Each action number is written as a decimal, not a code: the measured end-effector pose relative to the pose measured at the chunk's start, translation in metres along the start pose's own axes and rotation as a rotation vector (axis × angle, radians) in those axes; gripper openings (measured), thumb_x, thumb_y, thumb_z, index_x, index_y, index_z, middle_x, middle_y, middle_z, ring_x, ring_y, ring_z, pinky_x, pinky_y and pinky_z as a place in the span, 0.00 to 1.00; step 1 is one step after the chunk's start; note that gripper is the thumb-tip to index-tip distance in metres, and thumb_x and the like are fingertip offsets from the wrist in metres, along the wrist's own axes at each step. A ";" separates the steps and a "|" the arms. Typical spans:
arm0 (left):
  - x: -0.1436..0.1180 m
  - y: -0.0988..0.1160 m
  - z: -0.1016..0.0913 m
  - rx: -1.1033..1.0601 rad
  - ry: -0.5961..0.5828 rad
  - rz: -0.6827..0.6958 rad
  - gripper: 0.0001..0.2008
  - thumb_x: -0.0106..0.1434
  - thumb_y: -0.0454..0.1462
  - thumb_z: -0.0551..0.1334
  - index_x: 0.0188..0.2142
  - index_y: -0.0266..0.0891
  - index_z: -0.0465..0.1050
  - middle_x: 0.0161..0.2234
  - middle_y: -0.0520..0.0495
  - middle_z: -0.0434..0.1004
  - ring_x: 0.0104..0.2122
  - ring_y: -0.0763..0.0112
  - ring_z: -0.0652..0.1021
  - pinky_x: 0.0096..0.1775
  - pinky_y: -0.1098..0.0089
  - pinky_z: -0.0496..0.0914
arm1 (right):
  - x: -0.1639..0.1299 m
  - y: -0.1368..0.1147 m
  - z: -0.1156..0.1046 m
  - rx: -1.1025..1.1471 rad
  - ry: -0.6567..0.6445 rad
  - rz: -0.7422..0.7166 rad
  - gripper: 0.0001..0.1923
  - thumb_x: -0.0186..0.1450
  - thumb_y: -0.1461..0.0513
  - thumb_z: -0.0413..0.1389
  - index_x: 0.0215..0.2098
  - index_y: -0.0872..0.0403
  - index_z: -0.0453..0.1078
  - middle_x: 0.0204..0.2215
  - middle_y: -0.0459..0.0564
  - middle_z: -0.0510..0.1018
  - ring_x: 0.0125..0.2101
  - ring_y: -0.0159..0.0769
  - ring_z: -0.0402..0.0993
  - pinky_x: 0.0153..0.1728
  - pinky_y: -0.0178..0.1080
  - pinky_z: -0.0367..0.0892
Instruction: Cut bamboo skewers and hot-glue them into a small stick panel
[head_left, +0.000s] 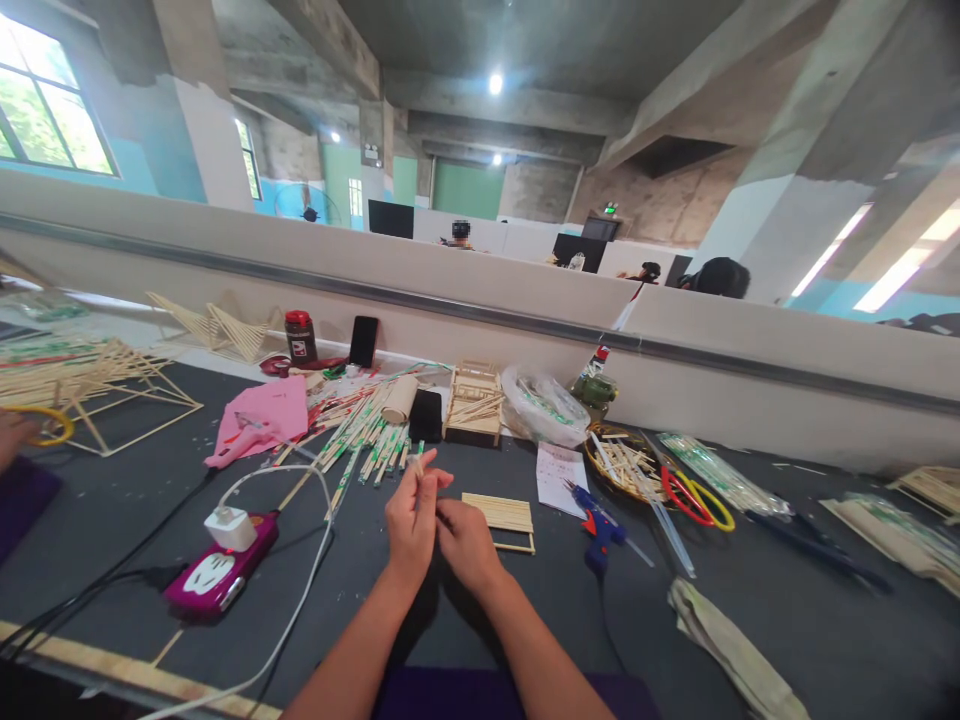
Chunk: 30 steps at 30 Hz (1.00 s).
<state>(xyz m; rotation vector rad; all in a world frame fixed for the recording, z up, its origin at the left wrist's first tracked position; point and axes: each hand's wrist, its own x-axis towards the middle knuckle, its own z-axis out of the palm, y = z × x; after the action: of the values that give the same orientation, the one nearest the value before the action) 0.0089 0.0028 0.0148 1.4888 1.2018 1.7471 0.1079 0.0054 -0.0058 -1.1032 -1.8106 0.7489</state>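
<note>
My left hand (411, 515) and my right hand (469, 545) meet over the dark table in front of me. The left one is open, its fingers loosely stretched up and to the right. Right-hand fingers are curled closed against the left palm; whether they pinch something small is hidden. Just behind my right hand lies a small panel of wooden sticks (506, 513) with an open frame at its near edge. Beyond my left hand are several chopsticks in green-printed wrappers (367, 425). A blue glue gun (602, 530) rests to the right, apart from my hands.
A magenta power strip (251, 565) with a white charger and cable lies left. Behind stand a small stick-built chair (474, 400), a phone (426, 415) and a plastic bag (546, 405). Scissors (697, 497), a basket of sticks (626, 465) and a cloth (731, 645) lie right. Another person's hand (15, 435) is far left.
</note>
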 end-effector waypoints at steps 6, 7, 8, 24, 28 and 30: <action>-0.005 -0.003 0.005 -0.024 -0.025 -0.037 0.17 0.68 0.46 0.48 0.42 0.38 0.68 0.31 0.47 0.77 0.30 0.71 0.77 0.34 0.71 0.71 | 0.000 0.006 0.000 -0.070 -0.044 0.069 0.13 0.58 0.69 0.49 0.25 0.53 0.75 0.22 0.48 0.77 0.24 0.35 0.70 0.26 0.33 0.56; -0.005 -0.004 0.006 0.000 -0.030 -0.040 0.17 0.68 0.46 0.48 0.38 0.39 0.69 0.31 0.48 0.77 0.30 0.71 0.77 0.34 0.71 0.70 | 0.001 0.008 0.001 -0.062 -0.046 0.073 0.13 0.57 0.69 0.49 0.26 0.53 0.75 0.23 0.48 0.77 0.25 0.35 0.71 0.26 0.34 0.57; -0.005 -0.005 0.006 0.030 -0.041 -0.044 0.17 0.68 0.46 0.48 0.35 0.39 0.69 0.31 0.48 0.77 0.30 0.71 0.77 0.34 0.71 0.70 | 0.001 0.009 0.002 -0.056 -0.051 0.075 0.14 0.57 0.69 0.49 0.26 0.53 0.76 0.23 0.48 0.78 0.25 0.36 0.71 0.27 0.34 0.57; -0.007 -0.030 0.016 0.398 -0.230 0.227 0.13 0.68 0.38 0.48 0.39 0.40 0.71 0.45 0.44 0.72 0.47 0.66 0.71 0.48 0.63 0.67 | 0.010 -0.008 -0.061 0.247 0.381 0.104 0.14 0.63 0.55 0.54 0.41 0.53 0.75 0.36 0.51 0.78 0.32 0.36 0.71 0.26 0.34 0.64; -0.009 -0.030 0.018 0.488 -0.276 0.277 0.12 0.67 0.35 0.49 0.37 0.40 0.71 0.46 0.43 0.70 0.47 0.66 0.71 0.47 0.62 0.68 | 0.011 -0.003 -0.064 0.379 0.396 0.140 0.17 0.60 0.52 0.57 0.40 0.53 0.76 0.33 0.49 0.78 0.25 0.31 0.66 0.21 0.33 0.61; -0.008 -0.029 0.016 0.533 -0.281 0.308 0.11 0.66 0.35 0.49 0.35 0.40 0.71 0.44 0.44 0.71 0.45 0.66 0.71 0.46 0.62 0.68 | 0.011 -0.002 -0.064 0.405 0.387 0.145 0.16 0.60 0.51 0.57 0.38 0.53 0.76 0.31 0.48 0.77 0.22 0.29 0.62 0.21 0.33 0.59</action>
<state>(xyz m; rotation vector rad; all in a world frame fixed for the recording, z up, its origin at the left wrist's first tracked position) 0.0217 0.0135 -0.0144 2.2485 1.4090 1.3802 0.1617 0.0181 0.0284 -1.0288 -1.2009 0.8729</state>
